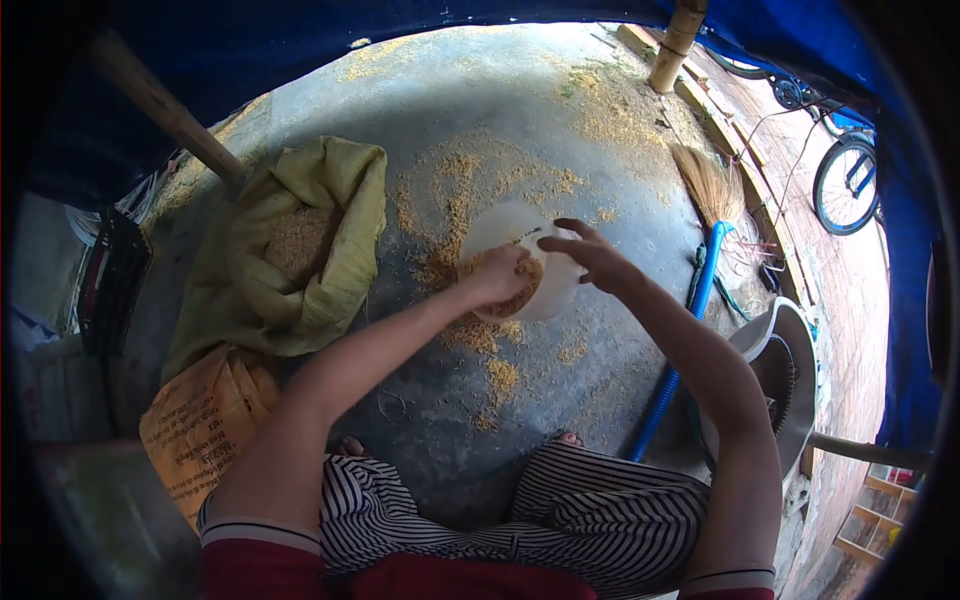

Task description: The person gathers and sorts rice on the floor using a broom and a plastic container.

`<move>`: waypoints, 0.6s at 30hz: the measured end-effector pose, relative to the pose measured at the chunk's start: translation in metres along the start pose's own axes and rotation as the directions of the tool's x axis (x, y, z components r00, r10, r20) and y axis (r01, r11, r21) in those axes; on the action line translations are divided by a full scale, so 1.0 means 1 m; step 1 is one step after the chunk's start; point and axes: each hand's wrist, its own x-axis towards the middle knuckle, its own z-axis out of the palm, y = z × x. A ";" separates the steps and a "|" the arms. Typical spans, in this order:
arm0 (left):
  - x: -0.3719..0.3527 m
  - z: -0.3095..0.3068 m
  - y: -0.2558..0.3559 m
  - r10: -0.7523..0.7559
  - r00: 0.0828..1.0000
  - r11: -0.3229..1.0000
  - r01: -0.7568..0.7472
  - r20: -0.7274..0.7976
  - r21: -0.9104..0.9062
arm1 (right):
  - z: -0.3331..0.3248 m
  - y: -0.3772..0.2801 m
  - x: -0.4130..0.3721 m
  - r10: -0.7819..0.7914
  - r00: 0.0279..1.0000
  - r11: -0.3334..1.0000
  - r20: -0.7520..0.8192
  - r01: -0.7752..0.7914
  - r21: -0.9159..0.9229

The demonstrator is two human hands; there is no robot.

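A whitish translucent bowl (553, 290) rests on the concrete floor, with yellow-brown grain (522, 298) gathered on its left side. My left hand (500, 275) is inside the bowl at the grain, its fingers curled together; what they hold, if anything, is hidden. Over the bowl's right side is my right hand (590, 255), fingers spread and apart, with nothing seen in it. Loose grain (460, 190) lies scattered on the floor around the bowl. To the left stands an open yellow-green sack (350, 260) with brownish grain or husks inside.
An orange printed bag (205, 425) lies at the lower left. On the right are a straw broom (708, 185) with a blue handle (690, 320) and a grey-white container (790, 350). Bamboo poles (678, 48) and blue tarpaulin frame the view; a bicycle (848, 185) stands beyond.
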 end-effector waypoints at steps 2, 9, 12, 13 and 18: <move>0.003 -0.032 0.002 -0.058 0.992 0.980 0.035 -0.112 -0.195 | -0.011 0.007 0.009 0.029 1.000 0.996 -0.005 -0.029 0.083; 0.011 -0.048 -0.138 -0.337 0.939 0.935 0.342 -0.071 0.089 | -0.024 0.007 0.036 -0.212 0.941 0.972 -0.266 0.175 -0.155; -0.004 -0.028 -0.156 -0.433 0.901 0.877 0.422 -0.004 0.230 | -0.016 0.003 0.049 -0.334 0.880 0.899 -0.336 0.191 -0.394; -0.007 -0.025 -0.156 -0.436 0.900 0.875 0.425 -0.004 0.230 | -0.015 0.003 0.056 -0.333 0.882 0.899 -0.334 0.191 -0.394; -0.019 -0.005 -0.125 -0.421 0.902 0.833 0.341 0.098 0.435 | -0.013 -0.011 0.066 -0.457 0.876 0.721 -0.153 0.264 -0.640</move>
